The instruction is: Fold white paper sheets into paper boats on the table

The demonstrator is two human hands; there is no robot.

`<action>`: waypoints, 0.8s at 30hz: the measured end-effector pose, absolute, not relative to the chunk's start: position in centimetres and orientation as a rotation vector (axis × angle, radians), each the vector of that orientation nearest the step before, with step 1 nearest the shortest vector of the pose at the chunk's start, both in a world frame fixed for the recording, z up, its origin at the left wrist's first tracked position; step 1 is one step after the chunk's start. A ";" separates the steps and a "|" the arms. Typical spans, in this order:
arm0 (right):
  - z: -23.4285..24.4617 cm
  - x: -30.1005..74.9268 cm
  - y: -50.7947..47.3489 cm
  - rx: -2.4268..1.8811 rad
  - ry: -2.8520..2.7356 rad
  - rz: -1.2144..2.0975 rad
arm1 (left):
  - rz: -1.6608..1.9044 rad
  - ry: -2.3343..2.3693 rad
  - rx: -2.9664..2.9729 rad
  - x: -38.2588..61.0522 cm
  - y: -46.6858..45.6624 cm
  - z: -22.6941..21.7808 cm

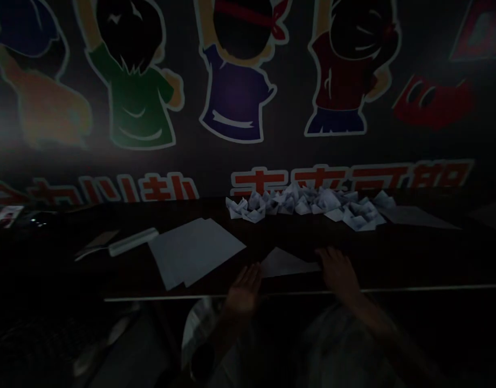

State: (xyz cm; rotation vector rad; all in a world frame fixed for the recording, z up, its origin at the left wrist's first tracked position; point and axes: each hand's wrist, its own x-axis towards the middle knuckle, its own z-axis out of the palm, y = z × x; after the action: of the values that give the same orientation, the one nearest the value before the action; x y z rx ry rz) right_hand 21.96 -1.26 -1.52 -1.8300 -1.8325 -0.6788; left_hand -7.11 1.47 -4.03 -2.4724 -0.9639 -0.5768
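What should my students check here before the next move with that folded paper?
1. Right hand on the folded paper: ok, its fingers rest at the paper's right end.
2. Left hand on the paper: cannot tell; it lies open beside the left corner, and contact is unclear in the dim image.
3. Fold edges aligned: cannot tell, too dark and small to judge.
4. Loose paper sheets within reach: ok, they lie just left of the hands.
5. Paper boats apart from the hands: ok, they are grouped farther away.
6. Lighting: not ok, the scene is very dim.
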 end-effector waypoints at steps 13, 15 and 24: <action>-6.8 15.6 -3.9 -1.318 -2.105 -0.779 | -0.548 -0.664 -2.472 -8.7 0.4 -4.0; -7.1 18.4 -3.5 -1.242 -2.106 -0.814 | -0.573 -0.639 -2.528 -8.9 0.7 -3.6; -4.2 20.8 -6.0 -1.314 -1.986 -0.190 | -2.046 -1.321 -2.715 -6.6 -0.9 2.4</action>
State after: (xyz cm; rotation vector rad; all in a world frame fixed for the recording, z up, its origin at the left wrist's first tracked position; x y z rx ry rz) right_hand 20.83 -6.00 -4.17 -1.3142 -1.9861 -0.1903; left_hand -6.59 -0.93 2.38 -2.7148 -1.3212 -2.0463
